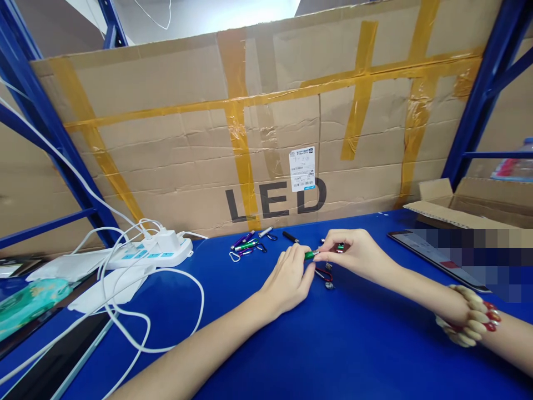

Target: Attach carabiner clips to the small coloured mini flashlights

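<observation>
Near the middle of the blue table, my left hand [289, 280] is closed round a small green cylinder [309, 255]. The thumb and fingers of my right hand [353, 253] pinch the silvery end of the same cylinder. Just below my hands lies a red carabiner [323, 273] with small metal parts. A black cylinder [290, 237] rests behind my left hand. To the left is a group of small metal tubes with carabiners, among them a purple one [243, 239], a green one [246, 245] and a silver one [265, 231].
A white power strip [150, 253] with looping white cables [202, 300] lies on the left, near a green packet [37, 303]. A tablet [437, 261] and an open cardboard box [466, 203] are at the right. A large taped cardboard sheet [187, 161] stands behind the blue table [333, 344].
</observation>
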{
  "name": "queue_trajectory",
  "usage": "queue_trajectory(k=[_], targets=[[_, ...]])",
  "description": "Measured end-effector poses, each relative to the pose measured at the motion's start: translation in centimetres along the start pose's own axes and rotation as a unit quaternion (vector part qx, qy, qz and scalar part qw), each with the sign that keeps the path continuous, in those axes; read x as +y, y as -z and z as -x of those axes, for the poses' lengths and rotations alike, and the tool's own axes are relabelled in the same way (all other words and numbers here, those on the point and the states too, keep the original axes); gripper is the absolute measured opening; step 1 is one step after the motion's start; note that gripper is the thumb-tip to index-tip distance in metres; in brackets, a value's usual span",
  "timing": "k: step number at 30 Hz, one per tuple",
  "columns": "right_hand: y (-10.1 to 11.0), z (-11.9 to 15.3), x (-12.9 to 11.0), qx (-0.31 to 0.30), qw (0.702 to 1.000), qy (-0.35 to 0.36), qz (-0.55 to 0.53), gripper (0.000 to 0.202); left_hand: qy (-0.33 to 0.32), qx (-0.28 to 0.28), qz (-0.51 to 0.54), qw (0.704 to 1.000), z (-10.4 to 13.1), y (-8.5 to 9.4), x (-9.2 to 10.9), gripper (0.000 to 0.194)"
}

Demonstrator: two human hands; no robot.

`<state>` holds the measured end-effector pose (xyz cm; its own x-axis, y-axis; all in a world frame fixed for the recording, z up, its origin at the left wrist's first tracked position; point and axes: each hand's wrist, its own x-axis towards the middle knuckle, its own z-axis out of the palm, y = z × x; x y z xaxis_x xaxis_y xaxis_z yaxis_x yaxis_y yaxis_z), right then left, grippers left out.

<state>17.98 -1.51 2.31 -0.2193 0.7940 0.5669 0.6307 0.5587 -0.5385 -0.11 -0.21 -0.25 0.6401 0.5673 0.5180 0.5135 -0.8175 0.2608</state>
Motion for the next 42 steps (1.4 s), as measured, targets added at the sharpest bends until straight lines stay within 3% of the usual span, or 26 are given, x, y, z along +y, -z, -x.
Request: queue_trajectory(k=[7, 15, 20, 27, 34, 42], targets=[[-0.7, 0.0, 0.3, -0.017, 0.994, -0.05, -0.093, 0.029, -0.003, 0.019, -0.005, 1.0, -0.1, -0.3, -0.6, 0.018], [-1.2, 0.0, 0.0, -0.05, 0.983, -0.111, -0.141, 0.032, 0.036, -0.002, -0.003, 0.999, -0.1, -0.5, -0.6, 0.018], [-0.4, -0.4, 0.0, -0.107, 0.954, -0.202, -0.194, 0.034, 0.037, -0.012, 0.008, 0.999, -0.1, -0.5, -0.5, 0.021], [0.8, -0.5, 1.1, -0.228, 0.905, -0.267, -0.239, 0.027, -0.032, -0.045, 0.029, 0.998, -0.1, -0.3, -0.7, 0.021], [0.3, -0.3, 1.4, -0.22, 0.902, -0.245, -0.279, 0.027, -0.081, -0.059, 0.042, 0.994, -0.1, 0.1, -0.5, 0.02], [0.1, -0.4, 0.6, -0.174, 0.925, -0.215, -0.261, 0.03, -0.057, -0.053, 0.077, 0.994, 0.0, 0.2, -0.5, 0.024]])
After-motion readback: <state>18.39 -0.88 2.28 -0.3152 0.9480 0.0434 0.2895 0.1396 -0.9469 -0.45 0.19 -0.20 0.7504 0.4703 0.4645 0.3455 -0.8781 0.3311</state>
